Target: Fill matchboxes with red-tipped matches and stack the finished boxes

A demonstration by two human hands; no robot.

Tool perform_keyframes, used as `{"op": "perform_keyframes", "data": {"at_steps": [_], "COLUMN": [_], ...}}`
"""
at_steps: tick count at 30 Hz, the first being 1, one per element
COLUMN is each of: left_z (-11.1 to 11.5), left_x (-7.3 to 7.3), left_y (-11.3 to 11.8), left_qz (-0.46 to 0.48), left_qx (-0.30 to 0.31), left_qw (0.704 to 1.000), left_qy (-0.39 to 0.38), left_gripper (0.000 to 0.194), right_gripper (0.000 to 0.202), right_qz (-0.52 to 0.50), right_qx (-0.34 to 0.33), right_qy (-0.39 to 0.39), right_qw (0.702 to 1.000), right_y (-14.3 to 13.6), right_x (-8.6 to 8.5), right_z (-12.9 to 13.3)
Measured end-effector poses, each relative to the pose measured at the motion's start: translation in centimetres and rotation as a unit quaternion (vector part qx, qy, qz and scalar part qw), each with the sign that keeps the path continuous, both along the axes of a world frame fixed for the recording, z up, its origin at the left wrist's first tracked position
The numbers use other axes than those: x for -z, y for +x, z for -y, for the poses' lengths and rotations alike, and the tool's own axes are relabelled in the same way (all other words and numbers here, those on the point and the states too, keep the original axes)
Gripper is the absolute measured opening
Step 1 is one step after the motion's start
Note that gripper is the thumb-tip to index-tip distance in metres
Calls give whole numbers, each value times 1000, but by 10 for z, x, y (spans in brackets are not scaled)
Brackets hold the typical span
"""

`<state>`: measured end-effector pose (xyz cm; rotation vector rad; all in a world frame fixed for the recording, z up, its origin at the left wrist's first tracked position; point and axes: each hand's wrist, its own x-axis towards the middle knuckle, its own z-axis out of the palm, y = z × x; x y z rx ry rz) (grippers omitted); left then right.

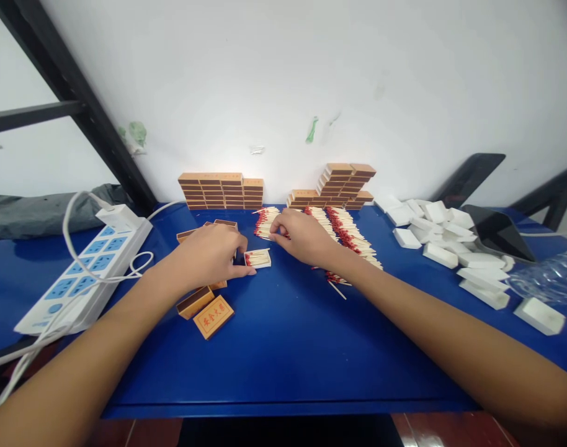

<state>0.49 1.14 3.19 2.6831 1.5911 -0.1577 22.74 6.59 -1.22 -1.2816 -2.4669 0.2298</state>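
Observation:
My left hand [213, 251] grips a small white matchbox tray [263, 264] at its left end, thumb in front and fingers behind. Matches with red heads lie inside the tray. My right hand [304, 236] is just right of and behind the tray, fingertips pinched together at the edge of a small pile of matches [265, 222]; whatever they hold is hidden. More rows of matches [353, 233] lie beyond and under the right wrist. Beside and beneath my left hand are orange matchbox sleeves, including a printed matchbox sleeve [213, 317].
Stacked matchboxes [221, 191] stand against the wall at back left, with a stepped matchbox stack [343, 183] at back right. White empty trays [439, 230] are heaped right, near a black tablet-like device [500, 233] and clear plastic [548, 276]. A power strip [85, 273] with cables lies left.

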Motion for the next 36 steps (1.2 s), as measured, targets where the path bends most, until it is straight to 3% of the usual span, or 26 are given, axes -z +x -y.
{"op": "perform_keyframes", "data": {"at_steps": [6, 27, 36], "left_z": [0, -1, 0], "left_x": [0, 1, -1], "left_y": [0, -1, 0], "left_qz": [14, 3, -4], "left_qx": [4, 5, 5], "left_qw": [1000, 1000, 1000], "left_qy": [-6, 6, -2], "left_gripper": [33, 34, 35], "right_gripper": [11, 12, 12], "right_qz": [42, 81, 48], "right_qx": [13, -23, -55], "right_qy": [-24, -38, -81], "right_qw": [999, 996, 994], "right_y": [-2, 3, 6], "right_x": [7, 3, -23], "right_z": [0, 1, 11]}}
